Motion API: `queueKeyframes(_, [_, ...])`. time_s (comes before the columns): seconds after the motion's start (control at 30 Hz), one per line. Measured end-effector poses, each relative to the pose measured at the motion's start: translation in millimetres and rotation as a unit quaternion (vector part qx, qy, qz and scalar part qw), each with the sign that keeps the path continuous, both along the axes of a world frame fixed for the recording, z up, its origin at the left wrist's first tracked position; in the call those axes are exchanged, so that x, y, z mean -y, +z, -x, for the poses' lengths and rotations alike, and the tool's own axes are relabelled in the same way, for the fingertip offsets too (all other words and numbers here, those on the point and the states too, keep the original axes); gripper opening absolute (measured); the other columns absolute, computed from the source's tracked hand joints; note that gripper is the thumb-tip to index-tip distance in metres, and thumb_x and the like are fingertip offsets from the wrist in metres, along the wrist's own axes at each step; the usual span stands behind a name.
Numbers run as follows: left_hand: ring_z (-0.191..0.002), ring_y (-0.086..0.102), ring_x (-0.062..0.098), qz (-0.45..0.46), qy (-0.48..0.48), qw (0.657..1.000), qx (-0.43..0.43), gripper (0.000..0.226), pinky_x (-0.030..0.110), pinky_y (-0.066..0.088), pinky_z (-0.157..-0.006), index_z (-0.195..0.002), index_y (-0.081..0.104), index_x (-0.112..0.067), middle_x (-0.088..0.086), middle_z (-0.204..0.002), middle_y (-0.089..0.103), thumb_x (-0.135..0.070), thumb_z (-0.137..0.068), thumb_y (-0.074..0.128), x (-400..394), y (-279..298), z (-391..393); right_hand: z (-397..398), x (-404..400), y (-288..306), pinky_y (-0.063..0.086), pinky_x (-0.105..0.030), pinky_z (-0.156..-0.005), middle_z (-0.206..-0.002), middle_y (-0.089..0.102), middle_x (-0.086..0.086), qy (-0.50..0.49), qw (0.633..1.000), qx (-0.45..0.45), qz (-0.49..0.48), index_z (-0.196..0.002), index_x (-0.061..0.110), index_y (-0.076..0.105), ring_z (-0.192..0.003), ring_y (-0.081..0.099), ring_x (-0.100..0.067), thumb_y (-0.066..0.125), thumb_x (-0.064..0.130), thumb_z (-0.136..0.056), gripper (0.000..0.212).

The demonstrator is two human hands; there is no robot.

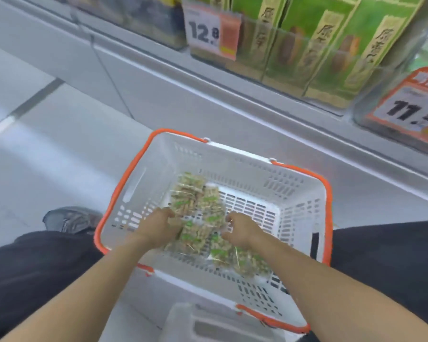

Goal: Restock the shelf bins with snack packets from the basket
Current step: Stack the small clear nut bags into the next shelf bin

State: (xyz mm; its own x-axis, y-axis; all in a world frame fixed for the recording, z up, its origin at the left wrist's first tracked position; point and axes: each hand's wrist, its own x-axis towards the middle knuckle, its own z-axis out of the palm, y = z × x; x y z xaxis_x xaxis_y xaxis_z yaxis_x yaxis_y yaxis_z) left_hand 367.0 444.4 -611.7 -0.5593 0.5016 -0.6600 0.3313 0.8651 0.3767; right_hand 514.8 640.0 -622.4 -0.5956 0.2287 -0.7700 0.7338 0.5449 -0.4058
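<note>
A white plastic basket [255, 157] with orange handles stands on the floor in front of me. Several clear snack packets [195, 193] with green labels lie on its bottom. Both my hands are down inside it. My left hand [158, 224] curls its fingers round the left side of the packet pile. On the pile's right side my right hand [240, 230] grips packets too. Clear shelf bins [294, 55] above hold tall green snack packs.
Price tags reading 12.8 [209, 33] and 11.5 [410, 107] hang on the bin fronts. The grey shelf base [183, 95] runs behind the basket. My dark-trousered knees flank the basket, a shoe [72, 219] at left. A white stool or crate [208, 324] lies below the basket.
</note>
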Motion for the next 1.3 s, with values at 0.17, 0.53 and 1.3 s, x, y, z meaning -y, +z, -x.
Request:
queueKeyframes(0.17, [-0.101, 0.063, 0.029, 0.032, -0.004, 0.999, 0.035, 0.042, 0.032, 0.047, -0.079, -0.12, 0.058, -0.003, 0.013, -0.112, 0.064, -0.037, -0.096, 0.058, -15, -31, -7, 14, 5, -44, 0.049, -0.036, -0.092, -0.161, 0.012, -0.011, -0.08, 0.996, -0.028, 0.008, -0.156, 0.031, 0.017, -0.119, 0.057, -0.032, 0.061, 0.036, -0.097, 0.074])
queueKeyframes(0.53, [-0.103, 0.063, 0.022, 0.09, 0.025, 0.992, 0.085, 0.062, 0.03, 0.052, -0.085, -0.131, 0.05, -0.01, 0.007, -0.121, 0.064, -0.044, -0.085, 0.073, -42, -72, -7, 38, 6, -96, 0.016, -0.052, -0.122, -0.165, -0.018, 0.001, -0.042, 0.997, -0.041, 0.047, -0.151, 0.054, 0.01, -0.153, -0.004, -0.031, 0.063, 0.028, -0.094, 0.082])
queueKeyframes(1.3, [-0.055, 0.047, 0.013, -0.029, 0.231, 0.961, 0.15, 0.04, 0.026, 0.043, -0.054, -0.069, 0.051, -0.015, -0.002, -0.063, 0.051, -0.038, -0.077, 0.083, -30, -69, -18, 83, -21, -100, 0.058, -0.041, -0.08, -0.086, 0.069, -0.014, -0.301, 0.952, -0.031, 0.046, -0.082, 0.009, 0.066, -0.076, 0.07, -0.029, 0.075, 0.049, -0.082, 0.041])
